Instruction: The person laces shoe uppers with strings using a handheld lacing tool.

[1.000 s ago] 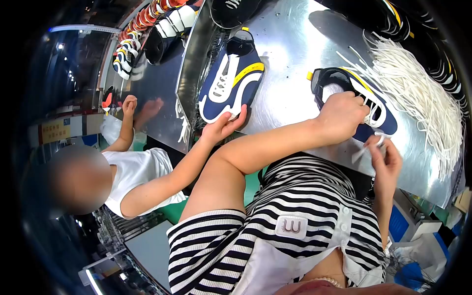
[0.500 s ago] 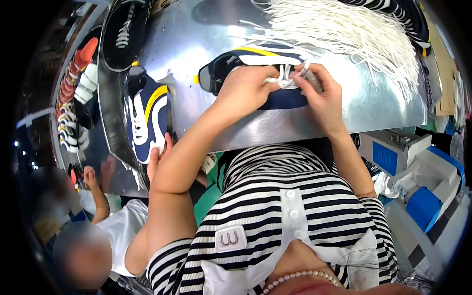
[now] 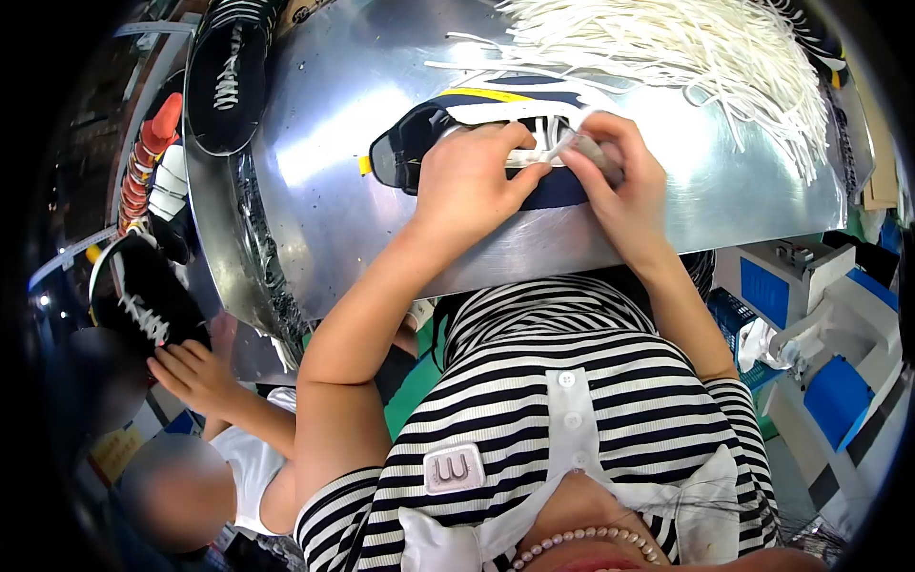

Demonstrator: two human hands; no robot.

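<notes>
A navy shoe (image 3: 558,194) with white and yellow trim lies on the metal table, its heel to the left and its toe to the right. My left hand (image 3: 472,181) rests over the shoe's opening, thumb and fingers closed on the edge of the lacing area. At the front eyelets, my right hand (image 3: 624,181) pinches a white lace (image 3: 564,145). Fingers hide part of the lacing. White lace strands cross the tongue between my two hands.
Loose white laces (image 3: 667,48) are heaped at the back right of the metal table (image 3: 324,219). A black laced shoe (image 3: 227,91) lies at the back left. At lower left, a co-worker's hand (image 3: 195,377) touches another black shoe (image 3: 148,291).
My hands stay at the shoe's lacing, with the right fingers slightly shifted. The co-worker's navy shoe has gone from the left side, and a black shoe now shows at the co-worker's hand.
</notes>
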